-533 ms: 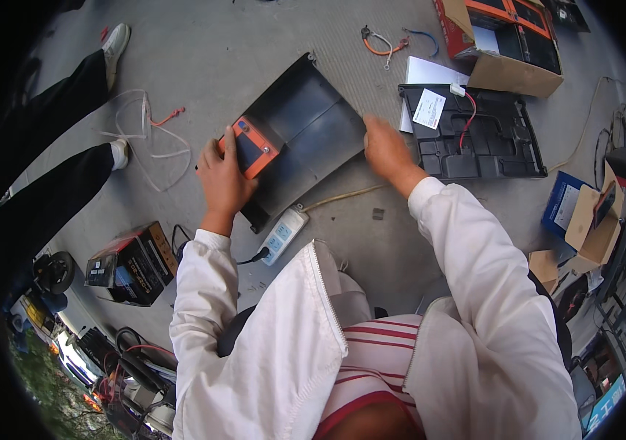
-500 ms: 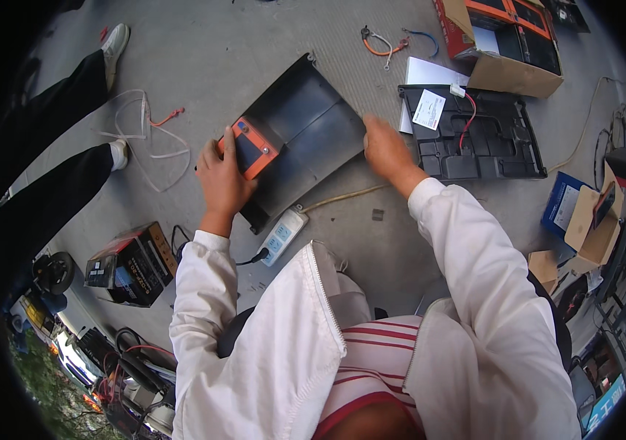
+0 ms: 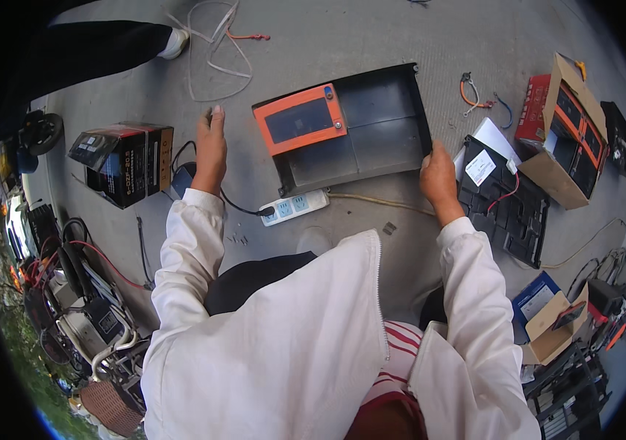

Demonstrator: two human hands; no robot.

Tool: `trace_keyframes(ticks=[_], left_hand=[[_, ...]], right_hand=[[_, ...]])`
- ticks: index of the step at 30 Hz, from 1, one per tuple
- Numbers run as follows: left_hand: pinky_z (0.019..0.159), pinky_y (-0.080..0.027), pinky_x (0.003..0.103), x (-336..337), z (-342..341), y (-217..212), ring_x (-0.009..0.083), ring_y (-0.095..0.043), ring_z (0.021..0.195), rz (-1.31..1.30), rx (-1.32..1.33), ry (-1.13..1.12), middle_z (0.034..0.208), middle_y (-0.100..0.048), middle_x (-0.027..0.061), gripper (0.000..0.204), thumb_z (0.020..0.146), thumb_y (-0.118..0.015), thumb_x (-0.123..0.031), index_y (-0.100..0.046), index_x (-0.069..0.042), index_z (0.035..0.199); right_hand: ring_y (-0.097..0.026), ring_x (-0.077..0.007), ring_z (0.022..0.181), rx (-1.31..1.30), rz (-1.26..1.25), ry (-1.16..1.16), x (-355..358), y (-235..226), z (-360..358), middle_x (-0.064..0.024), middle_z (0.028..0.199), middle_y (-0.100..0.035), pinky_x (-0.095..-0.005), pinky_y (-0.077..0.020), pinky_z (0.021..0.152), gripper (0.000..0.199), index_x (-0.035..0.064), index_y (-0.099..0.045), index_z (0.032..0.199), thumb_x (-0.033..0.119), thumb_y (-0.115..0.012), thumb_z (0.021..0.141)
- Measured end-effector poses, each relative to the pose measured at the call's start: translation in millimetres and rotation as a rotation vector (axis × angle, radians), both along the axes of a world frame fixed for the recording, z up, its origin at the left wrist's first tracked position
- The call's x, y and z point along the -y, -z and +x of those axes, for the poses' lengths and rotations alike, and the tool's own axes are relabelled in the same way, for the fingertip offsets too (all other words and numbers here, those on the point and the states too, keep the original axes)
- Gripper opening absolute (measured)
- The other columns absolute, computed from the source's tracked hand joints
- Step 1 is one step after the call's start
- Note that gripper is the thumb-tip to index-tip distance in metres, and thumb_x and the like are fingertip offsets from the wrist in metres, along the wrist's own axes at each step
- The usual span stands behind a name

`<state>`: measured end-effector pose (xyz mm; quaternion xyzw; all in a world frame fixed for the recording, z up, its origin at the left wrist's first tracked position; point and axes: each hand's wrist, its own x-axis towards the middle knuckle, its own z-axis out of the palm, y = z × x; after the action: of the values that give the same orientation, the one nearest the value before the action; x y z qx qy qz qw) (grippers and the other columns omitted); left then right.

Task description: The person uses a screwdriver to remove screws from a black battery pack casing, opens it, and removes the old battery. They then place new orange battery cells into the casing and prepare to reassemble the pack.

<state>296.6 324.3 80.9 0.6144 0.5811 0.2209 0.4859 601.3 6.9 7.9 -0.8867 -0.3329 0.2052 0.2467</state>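
Observation:
A wide black plastic panel (image 3: 379, 136) lies on the concrete floor, with an orange-framed unit with a dark screen (image 3: 299, 117) sitting on its left part. My right hand (image 3: 437, 176) grips the panel's near right corner. My left hand (image 3: 211, 145) is off the panel, to its left, with fingers stretched out over the floor and nothing in it. A white power strip (image 3: 294, 207) with a black plug in it lies just in front of the panel, between my arms.
A black carton (image 3: 126, 158) stands at the left. At the right are another black panel with a paper label and red wire (image 3: 507, 205) and an open cardboard box of orange units (image 3: 569, 132). Another person's leg (image 3: 100, 44) and a white cord loop (image 3: 210, 51) are at the far left.
The panel was held tilted in both hands; it now lies lower and flatter on the floor. My left hand has let go and moved out to the left.

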Motion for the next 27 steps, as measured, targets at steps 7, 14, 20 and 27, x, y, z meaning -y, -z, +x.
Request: trace_keyframes(ticks=[7,14,20,27], left_hand=[[0.092,-0.050,0.047,125,-23,66,0.0401,-0.066,0.107,-0.189,-0.254,0.459,0.115,-0.069,0.0268,0.070,0.092,-0.067,-0.022,-0.039,0.002,0.151],[0.084,-0.052,0.056,140,-22,73,0.0503,-0.065,0.093,-0.062,-0.354,0.309,0.102,-0.069,0.0295,0.060,0.089,-0.061,-0.014,-0.047,-0.007,0.147],[0.085,-0.054,0.052,137,6,68,0.0437,-0.067,0.097,-0.050,-0.391,0.060,0.110,-0.070,0.0213,0.050,0.089,-0.063,-0.016,-0.060,-0.011,0.138],[0.083,-0.054,0.052,140,6,76,0.0431,-0.066,0.099,0.034,-0.352,-0.013,0.117,-0.068,0.0205,0.041,0.092,-0.063,-0.022,-0.066,-0.012,0.132]], right_hand=[[-0.063,-0.0540,0.095,-0.049,-0.215,-0.108,12,-8,2,-0.0362,0.097,-0.066,-0.0580,-0.0499,0.082,0.025,-0.0061,-0.058,0.113,0.008,-0.053,0.093],[-0.053,-0.0456,0.126,0.531,-0.195,-0.297,-31,-69,-19,-0.0288,0.134,-0.056,-0.0508,-0.0436,0.103,0.064,-0.0038,-0.047,0.142,0.014,-0.072,0.086],[-0.043,-0.0408,0.137,0.517,-0.010,-0.862,-173,-109,-104,-0.0237,0.143,-0.046,-0.0474,-0.0324,0.117,0.112,-0.0027,-0.029,0.155,0.032,-0.091,0.069],[-0.043,-0.0406,0.132,0.573,-0.169,-0.886,-204,-67,-136,-0.0195,0.140,-0.045,-0.0509,-0.0301,0.118,0.113,0.0010,-0.026,0.156,0.021,-0.088,0.064]])
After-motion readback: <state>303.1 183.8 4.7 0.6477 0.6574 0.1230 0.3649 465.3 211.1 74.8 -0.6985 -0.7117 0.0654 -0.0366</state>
